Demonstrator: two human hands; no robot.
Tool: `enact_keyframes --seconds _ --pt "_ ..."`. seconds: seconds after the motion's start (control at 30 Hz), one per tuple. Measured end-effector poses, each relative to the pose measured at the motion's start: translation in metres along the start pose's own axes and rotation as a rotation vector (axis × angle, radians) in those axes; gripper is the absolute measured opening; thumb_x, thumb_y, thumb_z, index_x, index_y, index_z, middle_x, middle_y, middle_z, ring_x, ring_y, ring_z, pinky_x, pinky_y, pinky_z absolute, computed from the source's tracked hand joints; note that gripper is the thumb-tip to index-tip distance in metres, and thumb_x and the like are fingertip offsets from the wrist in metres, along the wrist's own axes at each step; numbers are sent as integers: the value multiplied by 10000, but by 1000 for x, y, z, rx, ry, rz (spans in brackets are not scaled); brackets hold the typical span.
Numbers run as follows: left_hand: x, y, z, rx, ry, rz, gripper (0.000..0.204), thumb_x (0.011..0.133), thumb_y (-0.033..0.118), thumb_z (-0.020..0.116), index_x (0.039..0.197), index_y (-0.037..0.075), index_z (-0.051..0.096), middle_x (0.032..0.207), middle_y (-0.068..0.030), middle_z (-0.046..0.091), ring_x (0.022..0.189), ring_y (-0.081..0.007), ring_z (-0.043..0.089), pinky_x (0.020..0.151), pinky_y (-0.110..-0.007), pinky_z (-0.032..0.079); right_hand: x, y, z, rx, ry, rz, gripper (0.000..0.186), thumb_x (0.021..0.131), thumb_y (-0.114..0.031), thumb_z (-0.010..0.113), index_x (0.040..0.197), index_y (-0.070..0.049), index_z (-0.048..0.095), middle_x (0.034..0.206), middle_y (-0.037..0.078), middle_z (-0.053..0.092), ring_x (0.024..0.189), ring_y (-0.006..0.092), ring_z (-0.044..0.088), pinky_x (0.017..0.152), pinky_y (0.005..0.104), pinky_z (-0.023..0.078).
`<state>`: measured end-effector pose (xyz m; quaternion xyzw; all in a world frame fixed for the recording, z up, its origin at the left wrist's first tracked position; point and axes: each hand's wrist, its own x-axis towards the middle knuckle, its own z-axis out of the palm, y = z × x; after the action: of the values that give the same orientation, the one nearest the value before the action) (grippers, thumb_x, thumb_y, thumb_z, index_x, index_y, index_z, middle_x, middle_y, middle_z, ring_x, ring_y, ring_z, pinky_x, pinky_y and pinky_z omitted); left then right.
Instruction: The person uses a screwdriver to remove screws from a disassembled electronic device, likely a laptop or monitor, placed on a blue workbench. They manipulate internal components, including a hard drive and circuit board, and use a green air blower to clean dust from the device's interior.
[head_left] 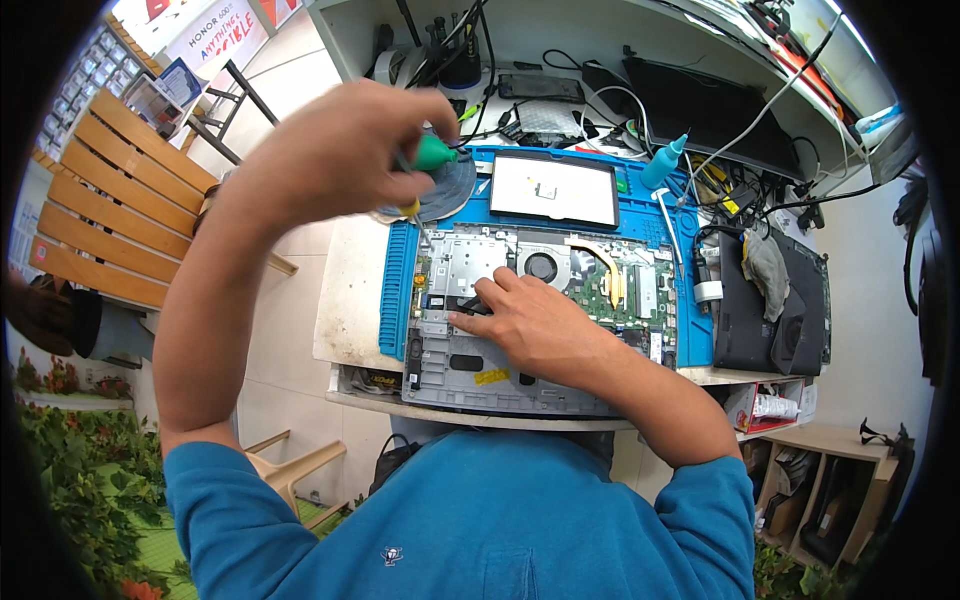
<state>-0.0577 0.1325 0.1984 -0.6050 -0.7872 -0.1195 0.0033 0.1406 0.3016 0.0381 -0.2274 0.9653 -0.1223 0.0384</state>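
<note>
An opened laptop base (560, 395) lies on a blue repair mat, its green circuit board (590, 285), round fan (541, 266) and copper heat pipe (613, 285) exposed. Raised over its left edge, my left hand (350, 150) is closed round a screwdriver (411, 208). Yellow shows below the fingers, with a thin shaft pointing down at the base's upper left corner; fingers hide part of the handle. My right hand (540, 325) rests palm down on the left-middle of the base. Its thumb and bent fingers close about a small black part (470, 306), mostly covered.
Behind the base, the blue mat (393, 290) carries a black-framed white tray (555, 190) and a blue dropper bottle (663, 165). A dark laptop part (745, 320) with a grey cloth (766, 270) lies right. Cables hang from the shelf. A wooden slatted chair (120, 200) stands left.
</note>
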Motion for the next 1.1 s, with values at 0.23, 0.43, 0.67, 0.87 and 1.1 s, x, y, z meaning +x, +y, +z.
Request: enact_keyframes --seconds 0.23,0.43,0.67,0.87,1.1 --pt "-79 -40 -18 -457 496 -86 893 901 185 919 1660 28 476 882 -19 713 824 -107 693 798 -281 585 -9 1 -7 -28 86 -38 447 982 -103 650 1421 -81 733 1254 153 657 1209 308 623 990 427 560" --pt "-128 -13 43 -674 279 -375 707 952 69 739 1623 45 518 875 -31 634 747 -122 623 690 -314 519 -44 13 -15 54 156 110 531 821 11 743 1349 -50 741 1202 129 643 1196 319 597 1020 434 543" --pt "-136 8 97 -577 -30 -305 582 884 67 756 1458 118 675 729 -87 613 585 -193 558 592 -345 468 -52 13 -7 89 126 142 532 801 21 728 1321 -82 764 1205 131 645 1204 323 596 1031 438 540" --pt "-135 15 101 -629 -48 -380 531 903 85 767 1428 107 687 745 -73 638 600 -182 562 605 -344 478 -46 15 1 180 259 161 422 873 -13 727 1293 -33 757 1156 139 666 1168 339 610 1010 436 552" --pt "-126 23 103 -665 -85 -404 514 919 116 826 1416 69 703 752 -30 646 658 -114 563 628 -289 459 -24 21 1 209 350 299 465 926 -245 853 1298 8 736 1193 156 675 1187 355 606 1016 456 561"
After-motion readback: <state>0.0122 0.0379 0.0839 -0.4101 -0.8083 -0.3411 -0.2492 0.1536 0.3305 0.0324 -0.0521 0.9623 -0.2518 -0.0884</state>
